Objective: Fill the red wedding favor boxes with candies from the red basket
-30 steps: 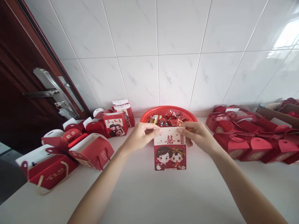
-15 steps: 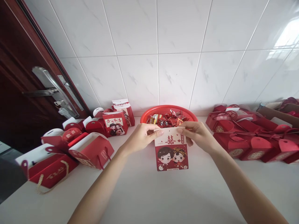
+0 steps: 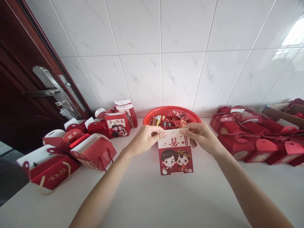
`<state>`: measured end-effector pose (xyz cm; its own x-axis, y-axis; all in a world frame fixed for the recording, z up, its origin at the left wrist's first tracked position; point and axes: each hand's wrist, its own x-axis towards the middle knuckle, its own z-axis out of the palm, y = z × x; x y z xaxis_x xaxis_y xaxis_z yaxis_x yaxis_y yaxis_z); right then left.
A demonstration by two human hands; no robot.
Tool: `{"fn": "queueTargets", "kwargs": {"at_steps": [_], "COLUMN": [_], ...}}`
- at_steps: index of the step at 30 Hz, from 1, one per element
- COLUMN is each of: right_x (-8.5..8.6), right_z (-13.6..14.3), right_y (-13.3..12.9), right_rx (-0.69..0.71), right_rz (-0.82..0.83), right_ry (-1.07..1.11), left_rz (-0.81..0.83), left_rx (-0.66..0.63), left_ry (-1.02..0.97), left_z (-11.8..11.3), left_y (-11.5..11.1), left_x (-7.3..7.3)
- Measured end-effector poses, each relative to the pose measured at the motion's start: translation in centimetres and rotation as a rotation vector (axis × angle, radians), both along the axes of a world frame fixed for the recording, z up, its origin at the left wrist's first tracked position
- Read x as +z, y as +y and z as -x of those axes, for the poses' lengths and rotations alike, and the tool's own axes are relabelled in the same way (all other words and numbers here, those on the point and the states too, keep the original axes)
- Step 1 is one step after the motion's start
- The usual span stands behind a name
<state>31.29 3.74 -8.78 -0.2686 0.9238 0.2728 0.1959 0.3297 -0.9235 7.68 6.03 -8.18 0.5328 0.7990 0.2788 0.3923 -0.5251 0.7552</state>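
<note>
Between my hands is a red and white wedding candy box [image 3: 176,158], printed with a cartoon couple and red characters. My left hand [image 3: 150,138] pinches its top left corner between thumb and fingers. At the top right corner my right hand [image 3: 199,136] grips it the same way. The box is held upright, its printed face towards me; whether it is folded flat I cannot tell. Just behind it, a red plastic basket [image 3: 152,112] holds wrapped candies [image 3: 174,120], partly hidden by my hands and the box.
Several red gift boxes [image 3: 93,152] with lids up stand on the left of the white table [image 3: 152,202]. More red boxes [image 3: 249,147] crowd the right side. A tiled wall [image 3: 182,76] rises behind, and a dark door [image 3: 30,76] with a metal handle is at left.
Both hands keep their grip on the candy box, which has tilted very slightly. The whole view has shifted a little; nothing was let go.
</note>
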Motion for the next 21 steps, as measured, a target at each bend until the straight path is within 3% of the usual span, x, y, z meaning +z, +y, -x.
{"fn": "queueTargets", "kwargs": {"at_steps": [9,14,21], "right_x": [-0.4,-1.7,-3.5], "right_z": [-0.9,-1.3,-2.2], "right_y": [0.2,0.6,-0.5], "right_rx": [0.025,0.078,0.028], "right_rz": [0.097,0.114,0.064], "right_ry": [-0.068,-0.035,-0.062], "left_rz": [-0.023,-0.045,0.009], "left_rx": [0.009,0.009,-0.083], "left_ry": [0.026,0.052,0.082], "left_z": [-0.4,-0.7,-1.7], "left_y": [0.2,0.5,0.7], "left_x": [-0.5,-1.3,-2.5]}}
